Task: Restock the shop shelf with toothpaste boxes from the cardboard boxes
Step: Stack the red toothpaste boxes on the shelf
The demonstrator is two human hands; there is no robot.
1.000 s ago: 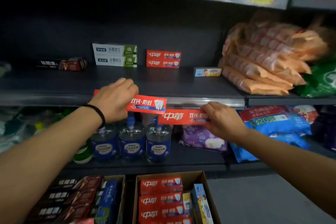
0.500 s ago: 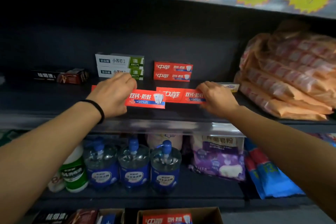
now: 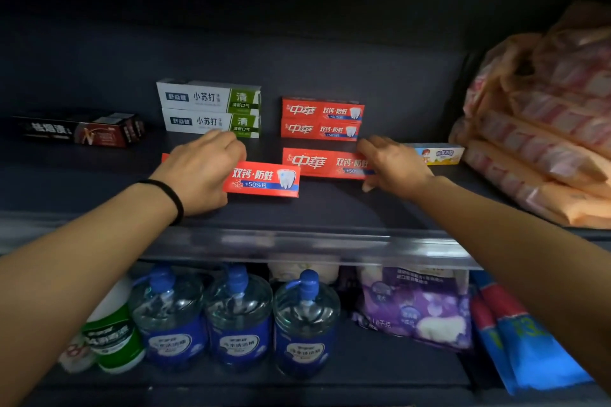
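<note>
While both hands reach over the shelf at mid-frame, the left hand grips one red toothpaste box. Just right of it, the right hand holds a second red box, below the stacked red pair.

Dim overall; shelf back wall dark, faint glare on front rail, wide-angle bending at edges, slight blur.

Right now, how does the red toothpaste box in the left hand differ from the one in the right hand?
The left hand grips its red toothpaste box around the middle, hiding the brand name; the right hand grips its red toothpaste box at the right end, leaving the name visible. The left-hand box sits nearer the shelf's front edge; the right-hand box sits farther back, just before the stacked red boxes. Both share one design.
</note>
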